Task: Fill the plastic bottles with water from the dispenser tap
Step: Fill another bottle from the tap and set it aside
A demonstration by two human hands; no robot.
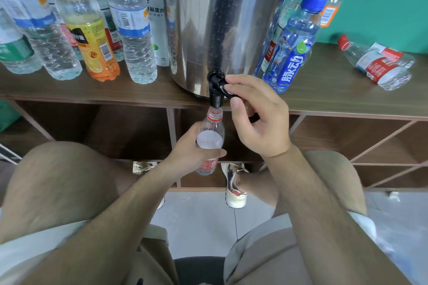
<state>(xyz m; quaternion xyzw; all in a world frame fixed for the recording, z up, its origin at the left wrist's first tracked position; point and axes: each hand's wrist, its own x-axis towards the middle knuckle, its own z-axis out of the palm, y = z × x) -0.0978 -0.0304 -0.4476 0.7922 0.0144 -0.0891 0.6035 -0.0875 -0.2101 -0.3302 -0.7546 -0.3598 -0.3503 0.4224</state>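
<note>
"Holding it under?"
"Yes. Left hand [192, 149] grips the small bottle [211, 131], its mouth just below the tap [215, 98]; right hand [260, 122] pinches the lever [225, 88]."
"Much left?"
"I'd judge so: beside the dispenser [220, 18], left-side bottles [136, 30] look full, right-side bottles [298, 37] empty."

On the shelf [335, 99] the dispenser [220, 18] stands between the left bottles [132, 30] and right bottles [294, 41], a small bottle [210, 132] under its tap [216, 91].

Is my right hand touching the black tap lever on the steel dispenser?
Touching. The head view shows the right hand pinching the black plastic tap lever between thumb and forefinger, with no gap visible.
</note>
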